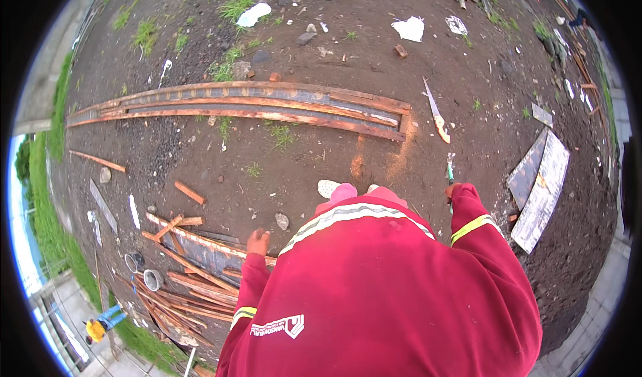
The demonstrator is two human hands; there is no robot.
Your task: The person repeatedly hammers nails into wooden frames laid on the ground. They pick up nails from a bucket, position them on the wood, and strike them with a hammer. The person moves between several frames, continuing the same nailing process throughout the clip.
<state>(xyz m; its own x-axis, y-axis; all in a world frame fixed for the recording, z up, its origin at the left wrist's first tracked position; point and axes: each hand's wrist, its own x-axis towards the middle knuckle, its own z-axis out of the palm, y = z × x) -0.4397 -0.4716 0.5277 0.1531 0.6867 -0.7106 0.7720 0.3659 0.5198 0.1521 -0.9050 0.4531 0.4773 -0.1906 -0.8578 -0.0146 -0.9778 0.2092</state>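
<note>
My right hand (454, 190) is closed around the green handle of a hammer (450, 166), its metal head pointing away from me. Beyond it on the soil lies a handsaw (436, 114) with a pale wooden handle. My left hand (258, 242) is held out low at my left side, fingers slightly apart, with nothing visible in it. It appears near the end of a board frame (221, 248) on the ground; whether they touch I cannot tell. Ahead, a long narrow timber frame (267, 106) lies across the dirt, with reddish sawdust (401, 153) by its right end.
Stacked timber strips (194, 293) and two grey buckets (153, 281) lie at the lower left. Weathered boards (543, 190) rest to the right. Stones (282, 221), an offcut (190, 192) and white scraps (409, 29) dot the soil. A person in yellow (97, 329) stands far left.
</note>
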